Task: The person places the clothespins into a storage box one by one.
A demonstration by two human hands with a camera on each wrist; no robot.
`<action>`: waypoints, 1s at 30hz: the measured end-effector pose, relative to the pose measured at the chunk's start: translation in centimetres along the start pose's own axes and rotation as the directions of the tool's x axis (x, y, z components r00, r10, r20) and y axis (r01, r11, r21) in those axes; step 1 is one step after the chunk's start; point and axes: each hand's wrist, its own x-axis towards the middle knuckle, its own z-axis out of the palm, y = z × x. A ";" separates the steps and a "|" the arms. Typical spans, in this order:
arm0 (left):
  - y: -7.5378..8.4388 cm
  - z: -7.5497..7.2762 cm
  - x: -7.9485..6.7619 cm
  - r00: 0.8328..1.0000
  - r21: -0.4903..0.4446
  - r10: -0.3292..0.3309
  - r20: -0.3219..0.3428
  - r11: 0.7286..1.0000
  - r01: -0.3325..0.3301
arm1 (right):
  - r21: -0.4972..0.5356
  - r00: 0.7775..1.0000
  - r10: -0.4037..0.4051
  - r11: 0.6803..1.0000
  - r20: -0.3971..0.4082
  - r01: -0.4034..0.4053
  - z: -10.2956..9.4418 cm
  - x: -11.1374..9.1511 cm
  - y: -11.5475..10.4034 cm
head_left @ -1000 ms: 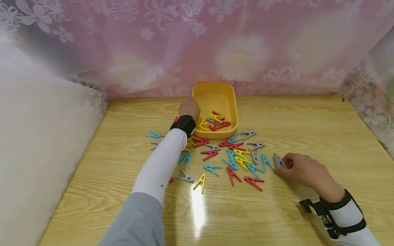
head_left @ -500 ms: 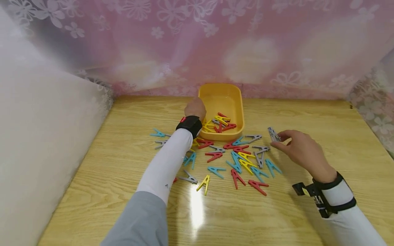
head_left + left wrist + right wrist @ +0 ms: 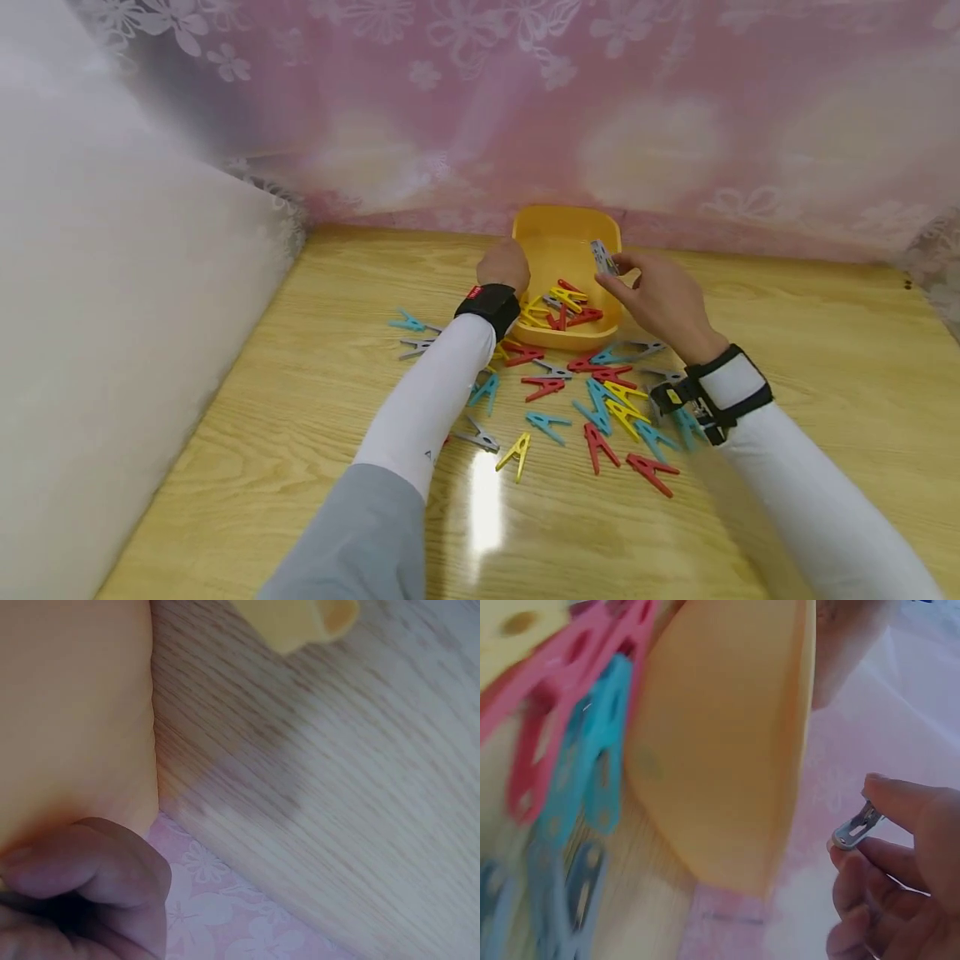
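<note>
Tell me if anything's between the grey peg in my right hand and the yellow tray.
Nothing visible. Your right hand holds the grey peg above the rim of the yellow tray; your left hand is at the opposite side, and the pegs inside lie toward the near end.

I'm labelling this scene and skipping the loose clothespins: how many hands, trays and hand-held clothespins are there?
Hands: 2 (left hand, right hand)
Yellow tray: 1
Held grey clothespin: 1
Total: 4
</note>
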 end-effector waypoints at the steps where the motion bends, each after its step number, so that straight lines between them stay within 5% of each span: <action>1: 0.2 0.0 -0.1 1.000 -0.002 0.002 0.001 1.000 -0.002 | -0.002 1.000 0.005 1.000 0.004 -0.005 0.3 0.4 -0.1; 8: 0.7 0.4 -0.2 1.000 0.022 0.010 -0.002 1.000 -0.010 | -0.007 0.999 0.042 0.999 0.013 -0.042 1.7 1.9 -0.9; 15: -0.3 0.2 0.3 1.000 0.025 0.008 0.004 1.000 -0.008 | 0.046 1.000 -0.011 0.999 0.005 0.011 3.2 2.5 -1.1; 30: -0.3 0.1 0.3 0.999 -0.008 0.022 0.024 1.000 -0.022 | 0.122 0.997 0.075 0.990 -0.008 -0.073 0.3 -1.6 2.5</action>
